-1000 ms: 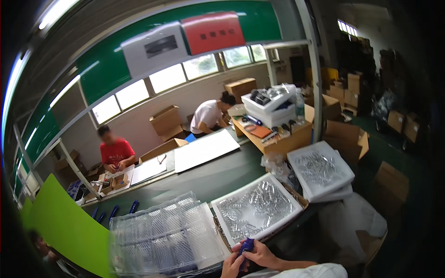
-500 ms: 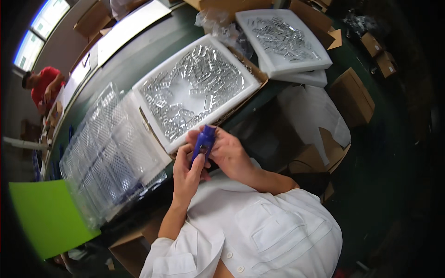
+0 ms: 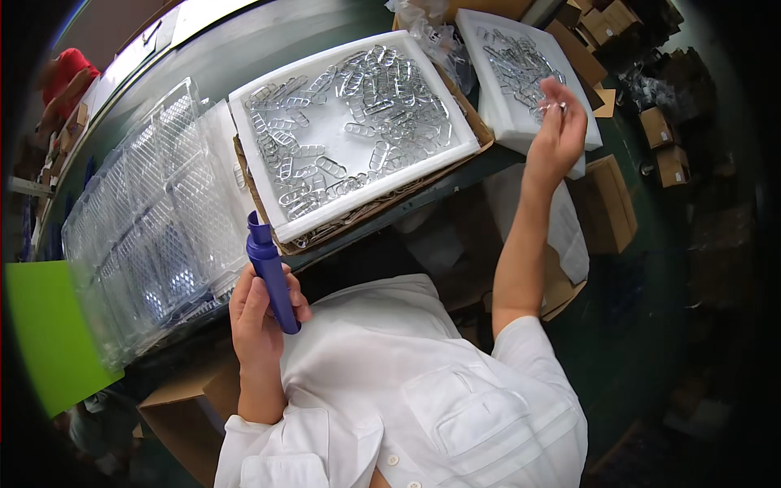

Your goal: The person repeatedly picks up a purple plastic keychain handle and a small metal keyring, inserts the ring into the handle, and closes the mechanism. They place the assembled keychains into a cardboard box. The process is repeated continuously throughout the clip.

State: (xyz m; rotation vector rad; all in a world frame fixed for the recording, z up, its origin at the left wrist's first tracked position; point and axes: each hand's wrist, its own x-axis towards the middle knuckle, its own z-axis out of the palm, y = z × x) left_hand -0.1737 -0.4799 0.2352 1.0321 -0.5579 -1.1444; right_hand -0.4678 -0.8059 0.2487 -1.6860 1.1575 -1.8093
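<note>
My left hand (image 3: 262,313) is closed around a blue-purple plastic tube (image 3: 272,272) with a notched upper end, held upright and slightly tilted. My right hand (image 3: 558,130) is raised at the right, over the near edge of a white foam tray (image 3: 498,122) of shiny wire clips (image 3: 517,65). Its fingers are bent together, with a small shiny metal piece (image 3: 561,106) at the tips. Between the hands and farther away, a larger white foam tray (image 3: 240,122) holds many looped wire clips (image 3: 399,102), with a bare white patch in its middle.
Clear plastic blister trays (image 3: 154,228) lie on the table's left beside a bright green sheet (image 3: 53,333). Cardboard boxes (image 3: 606,199) stand at the right, and an open carton (image 3: 191,398) sits below left. A person in red (image 3: 69,81) is at the far left.
My hands have parted: the left has moved left with the blue-purple tube, now turned to show its length. My right hand has let go of it and reached up right to the second tray.
</note>
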